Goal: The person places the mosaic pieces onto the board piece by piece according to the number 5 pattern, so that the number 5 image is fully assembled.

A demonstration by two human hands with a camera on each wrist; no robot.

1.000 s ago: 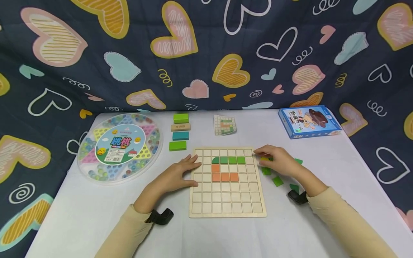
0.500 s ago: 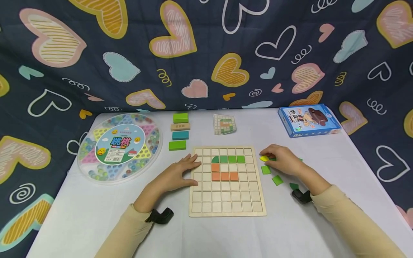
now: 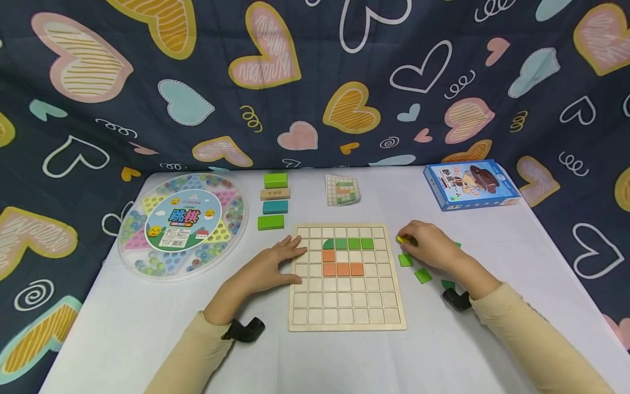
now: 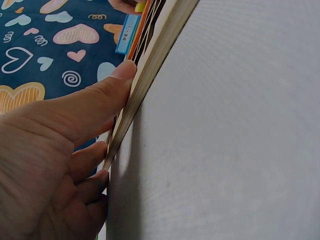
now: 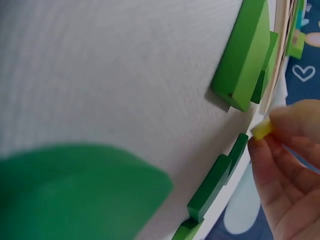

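Note:
A wooden grid board (image 3: 344,302) lies flat on the table, with green tiles (image 3: 354,244) in one row and orange tiles (image 3: 343,270) below them. My left hand (image 3: 268,268) rests at the board's left edge; in the left wrist view its thumb touches the rim. Beyond the board's right edge, my right hand (image 3: 429,244) pinches a small yellow tile (image 5: 262,129) between thumb and fingertip. Loose green tiles (image 3: 423,276) lie around and below that hand, some partly hidden by it. Close to the right wrist camera, a dark green tile (image 5: 85,192) appears blurred.
A round marble game box (image 3: 231,249) stands at the left. Several coloured blocks (image 3: 271,222) line up behind the board, near a small grid-pattern card (image 3: 343,191). A blue box (image 3: 472,185) lies at the back right, before a heart-patterned cloth (image 3: 315,65).
My right hand has drawn slightly right, off the board's edge, and the yellow tile in its fingers has tilted. The left hand and the tiles on the board stay as they were.

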